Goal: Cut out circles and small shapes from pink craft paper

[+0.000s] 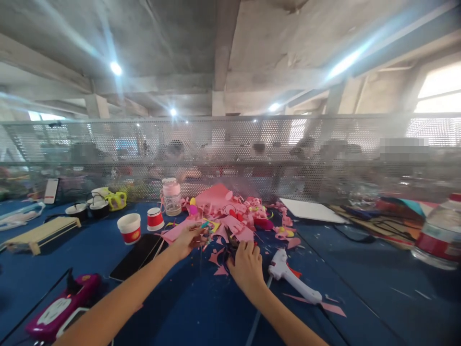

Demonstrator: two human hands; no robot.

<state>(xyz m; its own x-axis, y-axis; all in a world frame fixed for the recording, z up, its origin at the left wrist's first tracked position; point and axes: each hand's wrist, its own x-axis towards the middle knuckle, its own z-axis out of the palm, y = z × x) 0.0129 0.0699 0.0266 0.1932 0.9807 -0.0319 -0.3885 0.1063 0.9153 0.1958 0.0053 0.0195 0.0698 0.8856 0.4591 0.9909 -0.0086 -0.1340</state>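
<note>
Head-camera view showed a blue table (360,269) strewn with pink paper scraps (234,226). The left hand (189,238) pinched a small multicoloured paper piece (207,226) between fingertips, just above the pink pile. The right hand (247,264) lay clenched over dark scissors (230,242) on the tabletop, knuckles up, beside a white plastic glue gun (293,278). Left of the hands lay a black flat phone (139,257), two red-and-white paper cups (142,225) and a clear glass jar (171,196). A perforated metal screen (324,154) ran behind the table.
</note>
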